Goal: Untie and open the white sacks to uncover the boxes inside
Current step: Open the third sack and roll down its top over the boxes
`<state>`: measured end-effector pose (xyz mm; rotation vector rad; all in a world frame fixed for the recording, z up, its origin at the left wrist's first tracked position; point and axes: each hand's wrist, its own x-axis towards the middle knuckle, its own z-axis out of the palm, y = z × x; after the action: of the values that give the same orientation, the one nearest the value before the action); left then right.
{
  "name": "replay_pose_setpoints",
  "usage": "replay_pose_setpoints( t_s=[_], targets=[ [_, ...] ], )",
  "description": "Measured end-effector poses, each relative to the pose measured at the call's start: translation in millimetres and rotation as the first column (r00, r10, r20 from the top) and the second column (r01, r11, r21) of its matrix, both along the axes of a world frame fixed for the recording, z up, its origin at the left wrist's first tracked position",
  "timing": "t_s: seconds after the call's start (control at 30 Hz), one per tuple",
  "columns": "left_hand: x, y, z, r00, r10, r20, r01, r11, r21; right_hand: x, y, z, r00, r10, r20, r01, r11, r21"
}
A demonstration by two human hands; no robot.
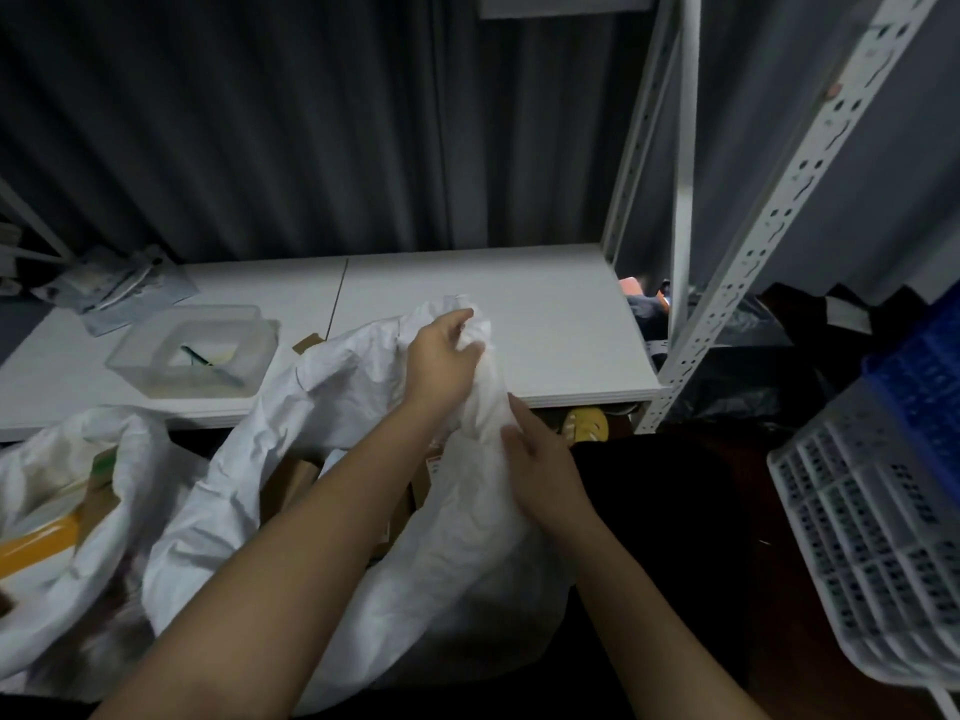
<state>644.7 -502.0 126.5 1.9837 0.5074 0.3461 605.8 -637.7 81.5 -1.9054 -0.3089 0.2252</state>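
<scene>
A large white sack stands in front of me below the table edge, its gathered neck rising over the table. My left hand grips the top of that neck, fingers curled into the fabric. My right hand holds the neck lower down on its right side. Through the sack's open left side brown cardboard boxes show. A second white sack lies open at the left, with a box and a yellow item inside.
A white table carries a clear plastic tub and plastic packets at the left. White slotted shelf posts stand at the right. A white basket and a blue crate sit lower right.
</scene>
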Motion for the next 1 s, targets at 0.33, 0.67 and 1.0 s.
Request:
replay_pose_setpoints(
  t_s=[0.33,0.67,1.0],
  targets=[
    [-15.4,-7.5,38.5,0.964,-0.111,-0.241,0.087,0.990,-0.111,32.8,12.4,44.0,0.904,-0.086,-0.419,0.324,0.776,0.541],
    [-5.1,-12.6,41.0,0.960,-0.191,-0.205,0.059,0.854,-0.518,16.6,-2.7,41.2,0.864,0.134,-0.485,0.195,0.799,0.569],
    [-29.5,8.1,56.7,0.938,-0.322,-0.127,0.212,0.826,-0.523,13.1,15.5,68.6,0.793,0.195,-0.577,0.433,0.487,0.758]
  ],
)
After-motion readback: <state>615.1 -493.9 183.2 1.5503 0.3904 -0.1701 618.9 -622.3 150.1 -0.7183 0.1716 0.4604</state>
